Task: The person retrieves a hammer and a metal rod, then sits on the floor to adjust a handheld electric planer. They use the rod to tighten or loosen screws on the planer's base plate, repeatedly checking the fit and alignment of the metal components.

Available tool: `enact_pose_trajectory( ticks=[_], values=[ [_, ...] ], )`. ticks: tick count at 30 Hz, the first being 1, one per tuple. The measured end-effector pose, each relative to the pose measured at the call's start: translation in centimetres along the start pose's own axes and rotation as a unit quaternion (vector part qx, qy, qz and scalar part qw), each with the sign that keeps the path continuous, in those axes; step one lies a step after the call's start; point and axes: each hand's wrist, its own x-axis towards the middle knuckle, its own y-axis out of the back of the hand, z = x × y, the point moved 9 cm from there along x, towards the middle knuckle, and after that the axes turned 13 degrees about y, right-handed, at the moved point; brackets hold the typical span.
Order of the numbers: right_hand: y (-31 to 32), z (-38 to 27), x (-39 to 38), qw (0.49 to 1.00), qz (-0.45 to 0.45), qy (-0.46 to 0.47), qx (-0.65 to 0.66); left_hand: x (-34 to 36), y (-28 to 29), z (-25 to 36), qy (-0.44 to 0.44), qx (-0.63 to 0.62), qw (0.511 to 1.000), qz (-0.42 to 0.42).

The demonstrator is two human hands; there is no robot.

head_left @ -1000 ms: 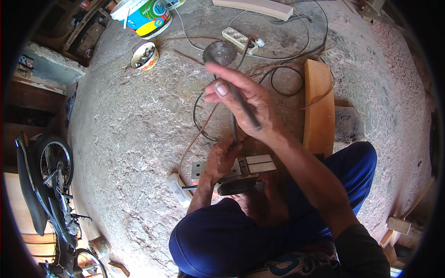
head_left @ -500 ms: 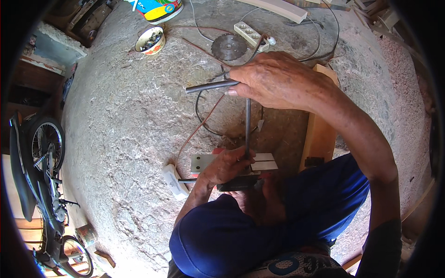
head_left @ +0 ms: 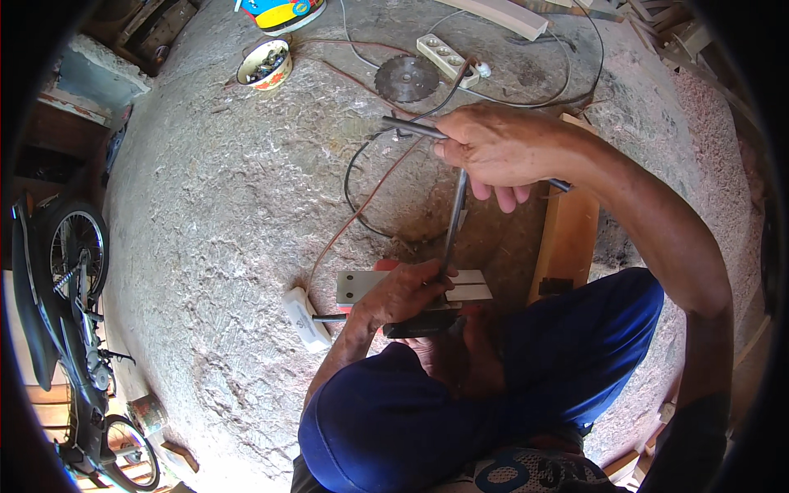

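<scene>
My right hand (head_left: 501, 152) is over a dark metal crossbar (head_left: 404, 126) atop an upright steel rod (head_left: 457, 209), thumb on the bar and other fingers curled loosely beneath. My left hand (head_left: 394, 296) grips the rod low down, at a tool with a flat silver plate (head_left: 357, 283) and pale strips on its right; my hand hides part of it. A white plastic piece (head_left: 307, 320) with a dark bar lies at its left, near my trousered knee.
Behind are a saw blade (head_left: 407, 78), power strip (head_left: 448, 60), bowl of metal bits (head_left: 267, 66), bucket (head_left: 275, 10) and looping cables (head_left: 353, 189). A wooden board (head_left: 551, 255) lies right, scrap wood (head_left: 674, 37) farther back, a motorbike (head_left: 70, 320) left.
My right hand has closed over the crossbar and shifted rightward; the bar has turned, its left end now higher. My left hand stays low on the rod.
</scene>
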Motion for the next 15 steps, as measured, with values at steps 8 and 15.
enact_pose_trajectory(
  ticks=[8,15],
  values=[
    [-0.2,2.4,-1.1,0.998,0.036,0.045,-0.01,0.1,-0.1,0.2,-0.014,0.0,1.0,-0.016],
    [-0.4,0.4,0.7,0.999,0.001,-0.032,0.038,-0.3,0.3,-0.4,-0.023,0.001,0.999,0.024]
  ],
)
